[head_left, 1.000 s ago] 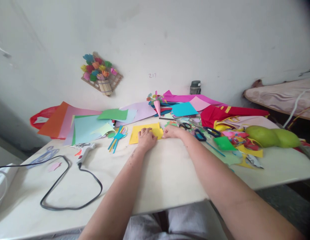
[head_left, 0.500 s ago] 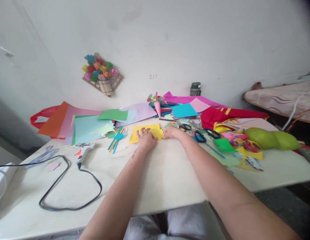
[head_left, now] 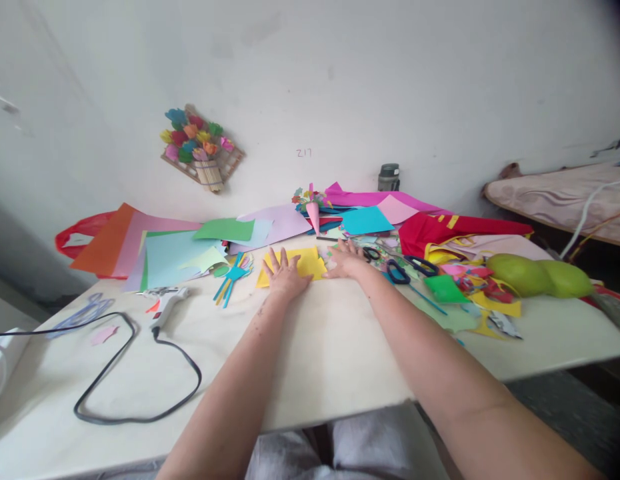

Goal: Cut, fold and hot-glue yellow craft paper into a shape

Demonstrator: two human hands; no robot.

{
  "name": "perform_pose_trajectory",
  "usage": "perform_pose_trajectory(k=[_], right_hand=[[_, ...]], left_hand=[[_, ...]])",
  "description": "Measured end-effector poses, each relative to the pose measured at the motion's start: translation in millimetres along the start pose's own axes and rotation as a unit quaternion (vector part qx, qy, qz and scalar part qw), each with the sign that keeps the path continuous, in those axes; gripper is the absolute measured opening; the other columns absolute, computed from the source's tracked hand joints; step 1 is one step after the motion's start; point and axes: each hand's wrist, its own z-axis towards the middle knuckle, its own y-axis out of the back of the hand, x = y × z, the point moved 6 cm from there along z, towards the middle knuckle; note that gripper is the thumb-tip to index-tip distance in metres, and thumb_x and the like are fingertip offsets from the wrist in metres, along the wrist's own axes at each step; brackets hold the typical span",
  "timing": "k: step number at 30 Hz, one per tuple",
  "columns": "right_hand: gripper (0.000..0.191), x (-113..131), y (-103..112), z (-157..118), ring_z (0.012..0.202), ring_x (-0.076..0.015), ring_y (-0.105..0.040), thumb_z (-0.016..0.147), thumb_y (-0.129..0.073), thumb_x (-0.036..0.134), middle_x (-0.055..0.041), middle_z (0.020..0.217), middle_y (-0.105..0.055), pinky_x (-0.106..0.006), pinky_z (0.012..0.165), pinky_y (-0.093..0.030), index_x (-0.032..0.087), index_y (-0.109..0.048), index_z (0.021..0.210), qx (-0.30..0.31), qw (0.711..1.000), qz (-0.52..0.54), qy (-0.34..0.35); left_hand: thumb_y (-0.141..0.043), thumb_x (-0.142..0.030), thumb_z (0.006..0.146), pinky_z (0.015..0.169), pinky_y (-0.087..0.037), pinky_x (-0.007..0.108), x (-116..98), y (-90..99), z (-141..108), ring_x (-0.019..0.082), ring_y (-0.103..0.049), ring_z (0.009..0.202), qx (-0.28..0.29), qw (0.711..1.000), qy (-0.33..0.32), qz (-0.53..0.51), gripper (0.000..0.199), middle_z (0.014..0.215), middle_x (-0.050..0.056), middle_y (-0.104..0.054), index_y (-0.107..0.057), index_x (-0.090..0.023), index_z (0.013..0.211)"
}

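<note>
A sheet of yellow paper [head_left: 310,263] lies on the table in front of me. My left hand [head_left: 286,275] rests on its left part with the fingers spread. At the sheet's right edge is my right hand [head_left: 347,260], its fingers stretched out and apart over small paper scraps; whether it touches the yellow paper I cannot tell. Left of the sheet sits a bundle of blue and yellow paper strips [head_left: 231,280]. Two pairs of dark-handled scissors lie just right of my right hand, the nearer with a blue-black handle [head_left: 397,272].
A white glue gun [head_left: 167,307] and its looping black cord [head_left: 190,360] occupy the left side. Coloured paper sheets [head_left: 173,257] line the back around a pink paper cone [head_left: 313,219]. Scraps, a green square [head_left: 446,289] and two green fruits [head_left: 517,275] are at right.
Both hands have opened: the left fingers have spread wider on the yellow paper, and the right hand has gone from bent fingers at its edge to outstretched ones. The view has shifted slightly.
</note>
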Motion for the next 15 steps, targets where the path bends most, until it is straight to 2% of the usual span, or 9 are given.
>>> perform_pose_trajectory(k=[3,8,15], right_hand=[[0.097,-2.1,-5.2,5.0,0.130,-0.0328,0.012,0.061,-0.062,0.056,-0.0091,0.146,0.004,-0.052,0.100,-0.002,0.026,-0.013,0.138,0.001,1.000,0.021,0.001],[0.097,-4.2,-9.7,8.3,0.130,-0.0334,0.011,0.059,-0.065,0.050,-0.0087,0.146,0.002,-0.052,0.101,-0.004,0.027,-0.014,0.138,-0.013,0.999,0.045,0.008],[0.099,-5.8,-12.1,11.4,0.130,-0.0326,0.008,0.057,-0.066,0.051,-0.0076,0.146,0.000,-0.050,0.102,-0.007,0.027,-0.015,0.138,-0.014,0.998,0.054,-0.003]], left_hand=[[-0.052,-0.050,0.068,0.100,0.010,0.056,-6.4,4.8,-3.9,0.030,0.021,0.127,-0.024,0.999,-0.024,0.002,0.060,0.146,0.004,-0.010,-0.042,-0.028,0.123],[-0.050,-0.037,0.072,0.102,0.009,0.054,-14.6,6.8,-9.5,0.027,0.017,0.130,-0.032,0.998,-0.044,0.008,0.054,0.146,0.002,-0.013,-0.040,-0.028,0.124],[-0.043,-0.056,0.072,0.101,0.014,0.053,-17.3,6.0,-12.2,0.026,0.017,0.130,-0.050,0.997,-0.058,0.015,0.061,0.145,0.003,-0.017,-0.040,-0.026,0.126]])
